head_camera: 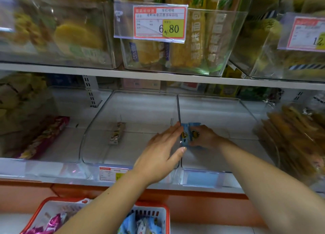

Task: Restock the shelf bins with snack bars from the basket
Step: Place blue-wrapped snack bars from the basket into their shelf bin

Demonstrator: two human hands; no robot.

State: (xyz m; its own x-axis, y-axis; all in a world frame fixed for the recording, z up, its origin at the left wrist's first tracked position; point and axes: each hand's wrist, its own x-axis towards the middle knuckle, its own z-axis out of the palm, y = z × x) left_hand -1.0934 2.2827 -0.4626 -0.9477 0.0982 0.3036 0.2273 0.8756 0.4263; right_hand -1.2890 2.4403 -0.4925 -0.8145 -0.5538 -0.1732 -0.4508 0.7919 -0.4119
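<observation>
- The left hand (161, 145) is reaching over the lower shelf (52, 179) with its fingers straight and held together, lying along the wall shared by the two clear bins.
- The left thumb is pointing toward the blue snack bars (189, 126), its tip touching or just beside their near end; exact contact cannot be told.
- The left hand is gripping nothing.
- The right hand (205, 137) is resting inside the right bin (228, 114) with its fingers curled over the blue snack bars, gripping them from the right side.
- The blue snack bars are sitting low in the right bin, against the shared wall, between the two hands.
- The left bin (98, 121) is holding a single bar (117, 133) that is lying on its floor, well apart from both hands.
- The basket (158, 207), red-rimmed with white walls, is standing below the shelf, under the left forearm; it is carrying pink packets (54, 223) and more blue packets (140, 225).
- A price tag (160, 21) reading 6.80 is hanging on an upper bin of bread packs.
</observation>
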